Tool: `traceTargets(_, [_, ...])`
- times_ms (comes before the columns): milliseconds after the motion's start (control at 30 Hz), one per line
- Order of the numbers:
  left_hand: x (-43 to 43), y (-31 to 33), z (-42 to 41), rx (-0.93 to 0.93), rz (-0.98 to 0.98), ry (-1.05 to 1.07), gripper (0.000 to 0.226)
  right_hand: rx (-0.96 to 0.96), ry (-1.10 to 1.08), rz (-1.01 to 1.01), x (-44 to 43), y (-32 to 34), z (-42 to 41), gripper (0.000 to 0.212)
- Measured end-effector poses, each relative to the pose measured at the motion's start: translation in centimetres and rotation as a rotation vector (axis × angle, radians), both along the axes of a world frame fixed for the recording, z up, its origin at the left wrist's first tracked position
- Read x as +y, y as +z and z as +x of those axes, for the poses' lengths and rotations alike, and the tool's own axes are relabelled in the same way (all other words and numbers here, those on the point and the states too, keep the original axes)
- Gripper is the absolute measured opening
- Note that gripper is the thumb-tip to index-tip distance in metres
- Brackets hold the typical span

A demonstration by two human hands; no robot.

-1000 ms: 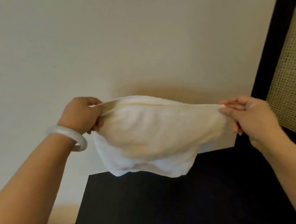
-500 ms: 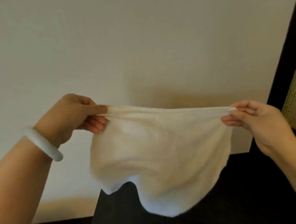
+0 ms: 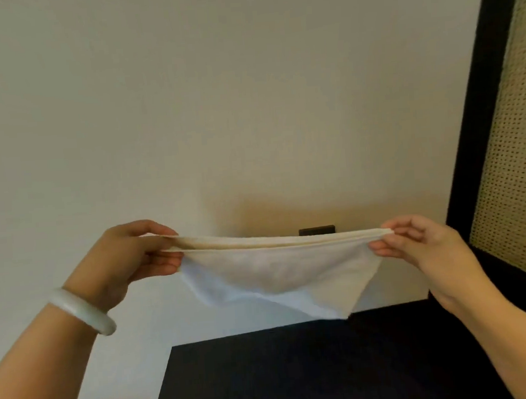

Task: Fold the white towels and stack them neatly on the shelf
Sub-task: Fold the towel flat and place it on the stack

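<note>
Towel (image 3: 276, 273) doubled, stretched midair | left hand (image 3: 126, 262) and right hand (image 3: 423, 244) each pinch a top corner | folding unfinished, stacking not begun

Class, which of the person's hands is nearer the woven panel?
Right. The right hand is just left of the woven panel; the left hand is across the stretched towel, far from it.

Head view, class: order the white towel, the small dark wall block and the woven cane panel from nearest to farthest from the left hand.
1. White towel: pinched by the left hand itself.
2. Dark wall block: on the wall, behind the towel's middle.
3. Woven cane panel: far right.
</note>
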State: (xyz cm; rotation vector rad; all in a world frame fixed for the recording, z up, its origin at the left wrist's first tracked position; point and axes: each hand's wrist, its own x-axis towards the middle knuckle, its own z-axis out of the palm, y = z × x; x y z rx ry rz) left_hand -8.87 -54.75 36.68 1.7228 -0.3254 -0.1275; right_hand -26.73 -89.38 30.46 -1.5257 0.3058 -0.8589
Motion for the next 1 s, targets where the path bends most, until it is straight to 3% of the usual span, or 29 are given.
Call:
traceTargets(100, [1.5,-2.5,-2.5,0.048,-0.052,-0.016,0.01,0.069,0.018,-0.072,1.1,-1.3,-2.5,0.014])
traceTargets(200, [2.7,-9.2,-4.8,0.215,-0.008,0.0,0.008,0.298,0.051,-0.032,2.0,-6.6,-4.5,0.013])
traceTargets(367, [4.2,-22.8,-8.5,0.519,0.23,0.023,0.011,0.75,0.041,-0.023,4.3,-18.3,-7.8,0.013])
traceTargets(467, [5.1,-27.8,-11.2,0.603,0.343,0.029,0.013,0.935,0.084,-0.069,5.5,-22.6,-10.3,0.016])
traceTargets(667, [6.1,-28.7,-12.9,0.63,0.457,0.01,0.014,1.019,-0.011,-0.173,5.9,-23.4,-11.0,0.025])
traceTargets(767, [6.4,-28.0,-13.0,0.625,0.542,-0.073,0.018,1.15,-0.009,-0.289,6.1,-23.6,-10.2,0.03])
traceTargets(867, [6.0,-27.9,-12.6,0.442,0.905,-0.177,0.032,1.346,-0.057,-0.702,6.7,-23.1,-8.8,0.034])
traceTargets(933, [4.5,-27.6,-12.6,0.068,1.105,-0.087,0.042,1.214,-0.1,-0.874,7.5,-22.5,-7.2,0.037])
traceTargets(1000, [2.2,-27.8,-12.6,-0.208,1.042,-0.044,0.047,1.065,-0.028,-0.882,9.0,-22.4,-5.0,0.043])
